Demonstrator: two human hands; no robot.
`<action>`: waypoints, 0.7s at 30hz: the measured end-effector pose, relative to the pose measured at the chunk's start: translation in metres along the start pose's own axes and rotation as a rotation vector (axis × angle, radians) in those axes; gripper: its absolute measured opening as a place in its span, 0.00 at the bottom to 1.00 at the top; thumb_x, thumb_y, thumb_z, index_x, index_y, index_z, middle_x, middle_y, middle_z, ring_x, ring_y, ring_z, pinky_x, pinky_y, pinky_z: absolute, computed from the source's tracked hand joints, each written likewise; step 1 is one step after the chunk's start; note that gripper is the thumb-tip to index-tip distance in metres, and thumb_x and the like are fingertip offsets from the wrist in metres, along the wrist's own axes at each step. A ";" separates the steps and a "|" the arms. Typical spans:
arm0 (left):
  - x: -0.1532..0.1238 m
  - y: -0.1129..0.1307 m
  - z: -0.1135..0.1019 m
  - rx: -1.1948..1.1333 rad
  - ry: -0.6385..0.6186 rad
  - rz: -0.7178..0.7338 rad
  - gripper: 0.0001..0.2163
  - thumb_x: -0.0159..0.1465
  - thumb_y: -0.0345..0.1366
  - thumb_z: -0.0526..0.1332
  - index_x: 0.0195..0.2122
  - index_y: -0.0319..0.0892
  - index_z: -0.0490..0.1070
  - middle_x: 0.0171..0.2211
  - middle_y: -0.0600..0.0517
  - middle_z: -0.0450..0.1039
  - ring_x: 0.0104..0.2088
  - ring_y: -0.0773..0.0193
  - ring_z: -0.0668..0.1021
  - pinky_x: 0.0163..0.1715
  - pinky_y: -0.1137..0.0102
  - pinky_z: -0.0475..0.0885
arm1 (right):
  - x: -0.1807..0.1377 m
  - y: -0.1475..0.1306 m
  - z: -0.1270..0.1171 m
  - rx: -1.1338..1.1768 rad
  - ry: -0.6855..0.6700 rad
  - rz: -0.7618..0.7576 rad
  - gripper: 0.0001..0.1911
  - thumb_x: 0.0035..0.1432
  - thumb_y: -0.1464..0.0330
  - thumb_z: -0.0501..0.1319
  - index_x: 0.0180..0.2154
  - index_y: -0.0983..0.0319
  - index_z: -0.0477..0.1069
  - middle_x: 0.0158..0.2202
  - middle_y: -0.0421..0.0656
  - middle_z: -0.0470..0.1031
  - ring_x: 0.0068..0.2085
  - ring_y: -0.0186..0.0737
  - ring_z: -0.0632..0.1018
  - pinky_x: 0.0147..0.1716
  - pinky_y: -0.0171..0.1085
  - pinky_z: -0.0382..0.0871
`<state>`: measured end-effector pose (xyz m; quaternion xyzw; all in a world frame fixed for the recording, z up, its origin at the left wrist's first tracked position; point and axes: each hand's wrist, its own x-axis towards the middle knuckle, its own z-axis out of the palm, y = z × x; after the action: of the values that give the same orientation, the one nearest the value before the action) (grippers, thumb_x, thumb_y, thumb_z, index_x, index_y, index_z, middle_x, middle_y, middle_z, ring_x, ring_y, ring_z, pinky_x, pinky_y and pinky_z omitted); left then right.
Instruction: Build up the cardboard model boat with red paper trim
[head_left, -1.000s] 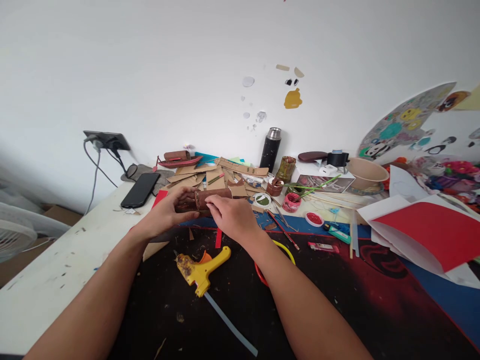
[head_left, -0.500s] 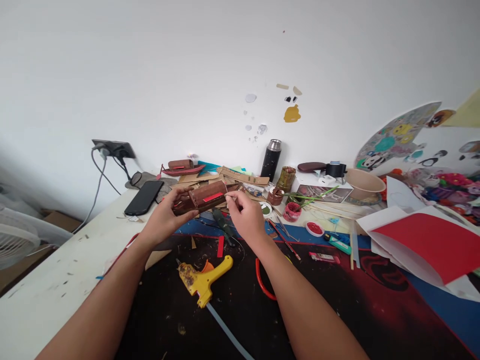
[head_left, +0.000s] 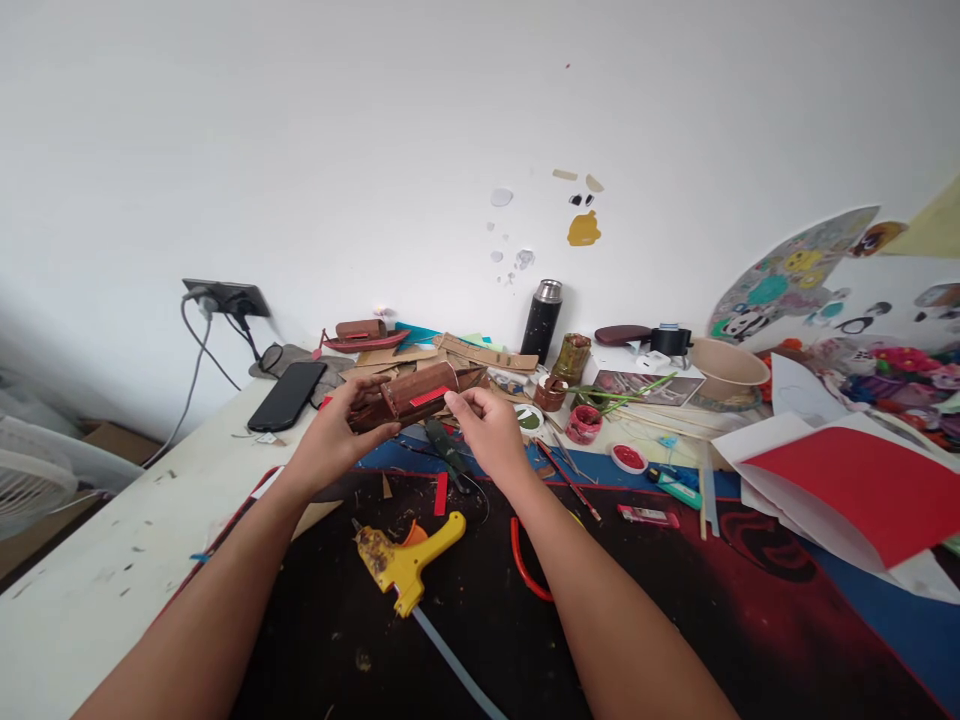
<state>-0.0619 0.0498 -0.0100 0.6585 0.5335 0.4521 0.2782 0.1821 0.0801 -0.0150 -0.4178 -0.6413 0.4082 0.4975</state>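
My left hand (head_left: 341, 428) is wrapped round the left end of a brown model boat (head_left: 367, 410), holding it above the mat. The boat has a curved brown canopy (head_left: 421, 388) and a pointed right end. A narrow red strip (head_left: 430, 397) lies along the canopy's near side. At that strip's right end, the thumb and fingertips of my right hand (head_left: 486, 425) are pinched together, partly hiding it. Below the hands, a yellow glue gun (head_left: 409, 560) rests on the black mat (head_left: 360, 655). Another red strip (head_left: 441, 494) lies on the mat above the glue gun.
Behind the boat are a second model boat (head_left: 367, 340), cardboard pieces (head_left: 487, 352) and a black flask (head_left: 541, 322). A phone (head_left: 287, 396) lies on the left. Rightward are paint pots (head_left: 583, 424), a paintbrush (head_left: 570, 480), a cutter (head_left: 679, 488) and red paper (head_left: 862, 490).
The boat and its red strip have shifted slightly to the right. My right fingertips have moved slightly left, onto the strip's right end. The glue gun has stayed put.
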 end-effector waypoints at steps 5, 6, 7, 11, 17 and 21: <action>-0.001 0.004 0.003 -0.030 -0.002 0.006 0.36 0.58 0.57 0.77 0.61 0.47 0.68 0.62 0.39 0.82 0.63 0.38 0.83 0.67 0.42 0.76 | 0.002 0.012 0.006 0.075 -0.071 0.126 0.32 0.65 0.37 0.64 0.26 0.57 0.69 0.19 0.35 0.63 0.24 0.37 0.67 0.26 0.36 0.57; -0.001 0.005 0.004 -0.040 -0.003 0.006 0.35 0.58 0.57 0.77 0.61 0.47 0.69 0.62 0.40 0.82 0.63 0.38 0.83 0.67 0.42 0.76 | 0.002 0.016 0.008 0.096 -0.080 0.143 0.33 0.64 0.36 0.64 0.26 0.57 0.69 0.19 0.35 0.62 0.23 0.37 0.66 0.25 0.36 0.56; -0.001 0.005 0.004 -0.048 -0.005 0.007 0.35 0.58 0.57 0.77 0.61 0.47 0.69 0.62 0.40 0.82 0.63 0.39 0.83 0.67 0.42 0.76 | 0.002 0.019 0.009 0.114 -0.090 0.157 0.34 0.64 0.34 0.63 0.26 0.57 0.69 0.19 0.34 0.61 0.23 0.36 0.65 0.24 0.36 0.56; -0.002 0.006 0.005 -0.061 -0.003 0.005 0.35 0.58 0.57 0.78 0.61 0.47 0.69 0.61 0.40 0.83 0.63 0.39 0.83 0.67 0.43 0.76 | 0.003 0.026 0.013 0.152 -0.123 0.190 0.35 0.64 0.33 0.63 0.27 0.57 0.70 0.18 0.34 0.60 0.21 0.35 0.64 0.22 0.35 0.54; -0.001 0.005 0.006 -0.102 -0.015 0.004 0.36 0.58 0.58 0.77 0.61 0.48 0.69 0.61 0.40 0.83 0.63 0.38 0.83 0.66 0.42 0.78 | 0.003 0.028 0.013 0.145 -0.134 0.221 0.35 0.62 0.33 0.65 0.26 0.57 0.68 0.18 0.34 0.60 0.20 0.35 0.64 0.20 0.35 0.54; -0.002 0.006 0.007 -0.086 -0.011 0.006 0.36 0.58 0.56 0.78 0.61 0.47 0.69 0.61 0.40 0.83 0.63 0.38 0.83 0.66 0.43 0.78 | 0.003 0.024 0.013 0.202 -0.146 0.242 0.36 0.60 0.31 0.65 0.26 0.56 0.67 0.18 0.33 0.59 0.19 0.34 0.63 0.19 0.35 0.53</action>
<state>-0.0529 0.0472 -0.0081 0.6500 0.5100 0.4719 0.3078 0.1722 0.0891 -0.0392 -0.4090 -0.5766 0.5567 0.4363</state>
